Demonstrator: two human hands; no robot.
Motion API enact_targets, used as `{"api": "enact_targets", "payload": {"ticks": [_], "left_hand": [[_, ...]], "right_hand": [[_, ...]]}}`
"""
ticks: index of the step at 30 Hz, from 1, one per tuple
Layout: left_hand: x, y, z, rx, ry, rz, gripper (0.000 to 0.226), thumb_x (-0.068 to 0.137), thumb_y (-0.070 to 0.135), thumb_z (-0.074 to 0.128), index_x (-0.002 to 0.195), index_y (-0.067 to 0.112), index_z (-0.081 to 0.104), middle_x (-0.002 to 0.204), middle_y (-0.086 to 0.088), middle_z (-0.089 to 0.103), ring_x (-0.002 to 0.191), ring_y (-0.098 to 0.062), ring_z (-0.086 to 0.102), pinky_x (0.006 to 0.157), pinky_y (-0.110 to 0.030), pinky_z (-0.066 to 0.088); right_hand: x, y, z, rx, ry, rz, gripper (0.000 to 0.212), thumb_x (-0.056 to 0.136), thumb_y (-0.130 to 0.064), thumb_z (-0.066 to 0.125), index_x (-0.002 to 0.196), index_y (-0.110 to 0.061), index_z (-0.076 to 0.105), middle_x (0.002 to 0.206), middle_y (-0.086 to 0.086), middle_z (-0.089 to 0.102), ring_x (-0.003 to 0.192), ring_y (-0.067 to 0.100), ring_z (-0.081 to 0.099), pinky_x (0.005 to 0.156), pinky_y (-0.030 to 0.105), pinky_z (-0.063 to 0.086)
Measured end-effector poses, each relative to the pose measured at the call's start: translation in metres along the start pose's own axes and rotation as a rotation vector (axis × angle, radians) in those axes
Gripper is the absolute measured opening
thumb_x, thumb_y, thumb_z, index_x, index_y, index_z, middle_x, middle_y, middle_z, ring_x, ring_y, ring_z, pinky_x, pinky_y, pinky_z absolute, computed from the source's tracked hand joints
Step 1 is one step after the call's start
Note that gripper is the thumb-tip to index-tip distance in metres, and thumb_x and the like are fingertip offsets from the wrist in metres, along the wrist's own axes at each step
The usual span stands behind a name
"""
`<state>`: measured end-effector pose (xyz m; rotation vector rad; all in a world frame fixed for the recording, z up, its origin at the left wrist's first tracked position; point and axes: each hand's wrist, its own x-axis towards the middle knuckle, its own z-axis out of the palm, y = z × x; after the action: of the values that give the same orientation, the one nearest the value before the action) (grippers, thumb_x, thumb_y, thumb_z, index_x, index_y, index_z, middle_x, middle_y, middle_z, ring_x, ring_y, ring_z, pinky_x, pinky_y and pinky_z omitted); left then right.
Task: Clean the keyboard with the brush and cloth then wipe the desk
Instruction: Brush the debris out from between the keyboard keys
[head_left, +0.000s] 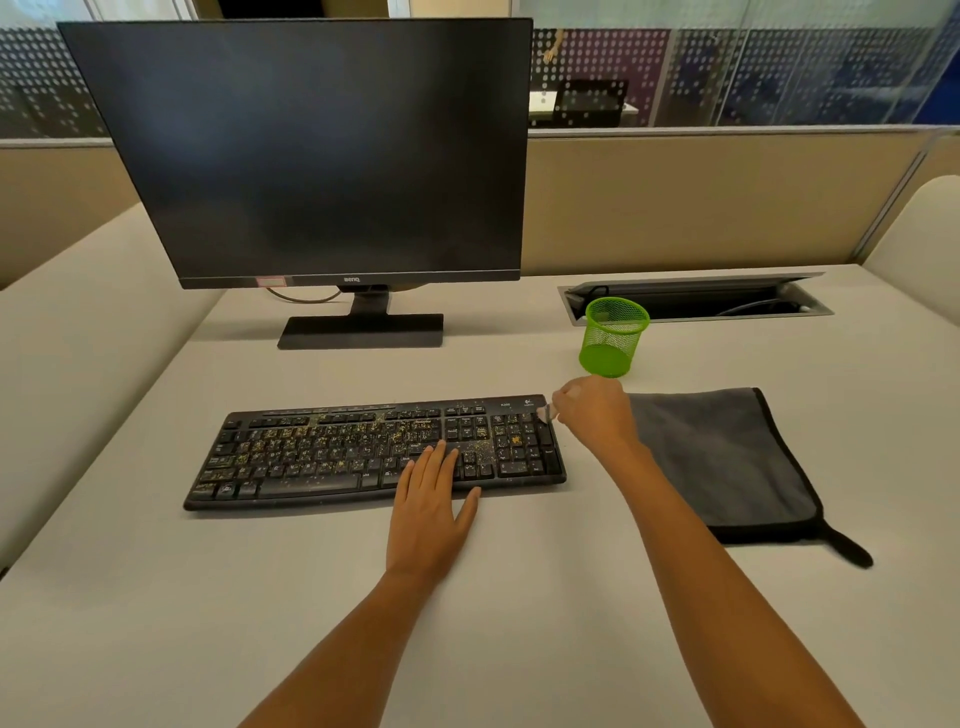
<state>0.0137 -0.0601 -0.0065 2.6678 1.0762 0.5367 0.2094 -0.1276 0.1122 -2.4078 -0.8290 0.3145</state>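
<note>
A black keyboard (322, 452) lies on the pale desk (467, 597), strewn with yellowish crumbs, thickest over the middle keys and the number pad. My left hand (431, 509) rests flat, fingers apart, on the keyboard's lower right part. My right hand (592, 410) is closed around a small brush (546, 413); only its pale tip shows, at the keyboard's top right corner. A folded grey cloth (727, 462) with black trim lies to the right of the keyboard, partly under my right forearm.
A dark monitor (311, 156) on its stand stands behind the keyboard. A green mesh cup (613, 343) sits just behind my right hand. An open cable hatch (696, 299) is set into the desk at the back right. Beige partitions border the desk.
</note>
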Motion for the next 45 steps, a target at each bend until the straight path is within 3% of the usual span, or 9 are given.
{"api": "enact_targets", "payload": {"ticks": [7, 12, 17, 21, 25, 31, 36, 41, 45], "left_hand": [[0.000, 0.000, 0.001, 0.007, -0.002, 0.002, 0.082, 0.087, 0.066, 0.001, 0.146, 0.017, 0.030, 0.153, -0.001, 0.025, 0.143, -0.015, 0.014, 0.115, -0.029, 0.000], [0.000, 0.000, 0.000, 0.004, 0.003, 0.005, 0.080, 0.088, 0.065, 0.002, 0.145, 0.017, 0.032, 0.153, -0.001, 0.027, 0.143, -0.016, 0.017, 0.114, -0.029, 0.001], [0.000, 0.000, 0.000, 0.006, -0.001, -0.004, 0.075, 0.088, 0.061, 0.009, 0.146, 0.017, 0.029, 0.154, -0.001, 0.024, 0.143, -0.015, 0.014, 0.115, -0.028, -0.001], [0.000, 0.000, 0.000, 0.009, 0.000, -0.001, 0.074, 0.088, 0.061, 0.010, 0.146, 0.018, 0.029, 0.153, -0.001, 0.025, 0.143, -0.015, 0.014, 0.114, -0.028, -0.001], [0.000, -0.001, 0.001, 0.017, 0.000, 0.006, 0.079, 0.089, 0.064, 0.003, 0.145, 0.017, 0.032, 0.152, -0.002, 0.028, 0.142, -0.016, 0.018, 0.114, -0.030, 0.001], [0.001, -0.001, 0.002, 0.020, -0.003, 0.001, 0.076, 0.090, 0.062, 0.008, 0.144, 0.016, 0.034, 0.151, -0.002, 0.030, 0.142, -0.017, 0.021, 0.114, -0.031, 0.002], [0.000, 0.001, 0.000, 0.006, 0.000, -0.001, 0.074, 0.088, 0.060, 0.012, 0.146, 0.017, 0.030, 0.153, -0.001, 0.026, 0.143, -0.015, 0.015, 0.114, -0.028, 0.001], [-0.001, 0.001, 0.000, 0.010, 0.013, 0.004, 0.076, 0.090, 0.062, 0.009, 0.144, 0.015, 0.035, 0.151, -0.002, 0.030, 0.142, -0.017, 0.020, 0.114, -0.031, 0.003], [0.000, 0.000, 0.000, 0.007, 0.008, -0.001, 0.077, 0.089, 0.063, 0.008, 0.145, 0.016, 0.032, 0.152, -0.002, 0.028, 0.142, -0.016, 0.018, 0.114, -0.029, 0.001]], "right_hand": [[0.002, -0.007, -0.020, -0.206, -0.305, 0.048, 0.023, 0.085, -0.013, 0.053, 0.066, -0.006, 0.063, 0.060, 0.004, 0.062, 0.054, 0.017, 0.059, 0.056, 0.024, 0.049], [-0.005, -0.006, -0.023, -0.085, -0.008, -0.039, 0.029, 0.092, -0.018, 0.050, 0.094, 0.001, 0.070, 0.090, 0.017, 0.068, 0.086, 0.028, 0.059, 0.071, 0.033, 0.048], [-0.006, 0.000, -0.014, -0.181, -0.186, 0.013, 0.025, 0.089, -0.021, 0.053, 0.089, -0.003, 0.071, 0.093, 0.013, 0.071, 0.086, 0.025, 0.067, 0.062, 0.028, 0.049], [-0.002, 0.001, -0.024, -0.153, -0.360, 0.035, 0.019, 0.086, -0.014, 0.057, 0.080, 0.000, 0.069, 0.076, 0.012, 0.071, 0.063, 0.020, 0.065, 0.072, 0.032, 0.058], [-0.005, -0.007, -0.026, -0.232, -0.147, -0.005, 0.028, 0.091, -0.019, 0.049, 0.068, -0.006, 0.057, 0.084, 0.010, 0.064, 0.072, 0.021, 0.053, 0.047, 0.022, 0.035], [-0.020, -0.007, -0.008, -0.098, -0.139, 0.008, 0.026, 0.090, -0.019, 0.051, 0.101, -0.006, 0.072, 0.099, 0.013, 0.070, 0.090, 0.026, 0.065, 0.068, 0.027, 0.049], [-0.019, -0.006, -0.019, -0.145, -0.296, 0.017, 0.022, 0.083, -0.011, 0.055, 0.085, 0.003, 0.072, 0.080, 0.013, 0.073, 0.066, 0.021, 0.068, 0.072, 0.031, 0.059], [-0.019, -0.010, -0.014, -0.016, -0.039, -0.029, 0.028, 0.091, -0.018, 0.050, 0.094, -0.001, 0.072, 0.092, 0.017, 0.070, 0.087, 0.030, 0.065, 0.076, 0.035, 0.055], [-0.026, -0.006, -0.006, -0.071, -0.104, 0.017, 0.026, 0.090, -0.018, 0.051, 0.096, -0.005, 0.073, 0.095, 0.013, 0.071, 0.088, 0.027, 0.065, 0.072, 0.030, 0.052]]}}
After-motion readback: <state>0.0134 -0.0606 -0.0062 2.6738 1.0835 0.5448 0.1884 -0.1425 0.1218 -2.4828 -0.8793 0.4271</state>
